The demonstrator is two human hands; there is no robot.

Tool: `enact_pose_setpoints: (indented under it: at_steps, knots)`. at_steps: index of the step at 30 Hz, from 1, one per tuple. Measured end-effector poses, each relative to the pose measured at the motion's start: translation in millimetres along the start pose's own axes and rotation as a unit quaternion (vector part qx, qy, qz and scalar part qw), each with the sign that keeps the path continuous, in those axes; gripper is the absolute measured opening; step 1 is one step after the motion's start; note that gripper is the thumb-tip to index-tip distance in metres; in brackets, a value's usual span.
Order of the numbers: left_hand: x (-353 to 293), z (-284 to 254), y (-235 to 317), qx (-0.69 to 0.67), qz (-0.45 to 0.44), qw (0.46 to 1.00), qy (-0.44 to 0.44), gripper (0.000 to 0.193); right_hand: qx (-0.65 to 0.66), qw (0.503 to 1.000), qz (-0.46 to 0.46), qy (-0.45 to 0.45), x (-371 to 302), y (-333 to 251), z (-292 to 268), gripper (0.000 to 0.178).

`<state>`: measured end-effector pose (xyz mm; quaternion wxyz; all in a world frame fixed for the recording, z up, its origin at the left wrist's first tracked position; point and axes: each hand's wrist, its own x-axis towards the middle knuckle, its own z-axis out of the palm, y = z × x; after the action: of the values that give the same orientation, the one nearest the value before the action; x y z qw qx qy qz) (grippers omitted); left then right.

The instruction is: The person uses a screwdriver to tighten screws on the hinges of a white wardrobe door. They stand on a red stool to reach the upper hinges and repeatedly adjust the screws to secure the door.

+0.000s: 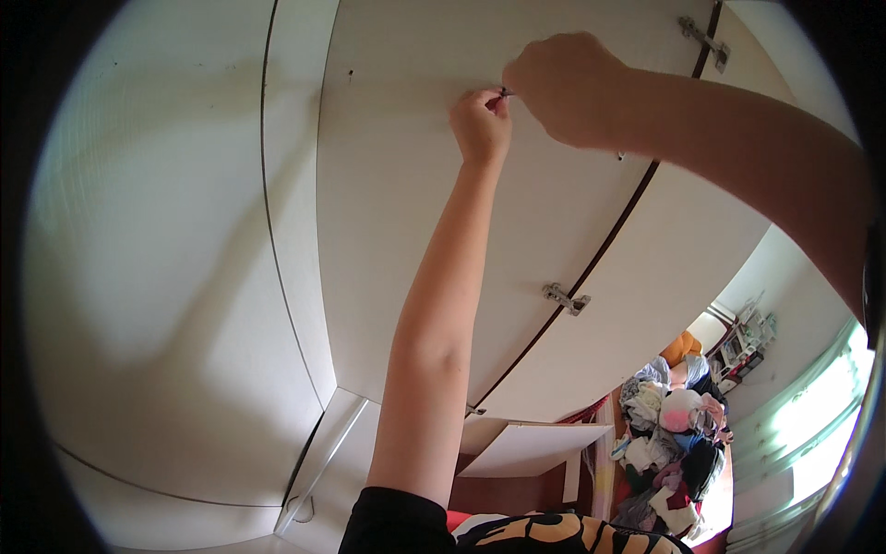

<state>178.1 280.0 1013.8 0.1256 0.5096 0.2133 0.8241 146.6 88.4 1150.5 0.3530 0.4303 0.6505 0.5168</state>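
**Both hands at one small fastener on the white cupboard door**

We had both arms raised to the white cupboard door, and the two hands met at a single spot high on its panel. Our left hand was pinched together, thumb and fingertips closed on a small dark metal piece, most likely a screw, that sat against the door face. Our right hand came in from the right edge, curled into a loose fist with its fingers closed just beside that same piece; whether it also gripped a tool we could not tell, since the knuckles hid whatever lay inside.

As for progress, we judged the work to be in its middle. The screw was at the panel but its head still stood proud between our fingertips, so it did not look driven home. To the left of it a small dark hole showed bare in the door, with nothing fitted. Along the door's right edge two metal hinges were in place, one near the top and one lower down, both touching the dark gap between this door and the neighbouring panel.

Well below, a heap of clothes lay beside a loose white board.
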Motion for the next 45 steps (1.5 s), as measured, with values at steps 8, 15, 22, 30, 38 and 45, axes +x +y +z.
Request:
enact_pose_setpoints:
  at_steps: [8, 15, 22, 30, 38, 45]
  knots:
    - [-8, 6, -12, 0.029, 0.036, 0.998, 0.035, 0.004, 0.024, 0.998, -0.003, 0.056, -7, 2, -15, 0.005]
    - [-13, 9, -20, -0.050, 0.074, 0.993, 0.079, 0.004, 0.485, 0.836, 0.213, -0.146, 6, 30, -17, 0.007]
    - [-8, 2, -16, 0.022, 0.073, 0.996, 0.041, 0.005, 0.611, 0.745, 0.233, -0.133, 0, 30, 3, 0.007]
    - [-13, 7, -23, 0.016, 0.079, 0.996, 0.048, 0.005, 0.238, 0.967, 0.078, -0.051, 4, 8, -12, 0.007]
    - [-12, 14, -26, -0.017, 0.128, 0.987, 0.096, 0.004, 0.385, 0.905, 0.148, -0.106, 4, 17, -5, 0.007]
    - [-16, 15, -14, -0.022, 0.061, 0.992, 0.107, 0.004, 0.421, 0.887, 0.149, -0.120, 3, 21, -3, 0.008]
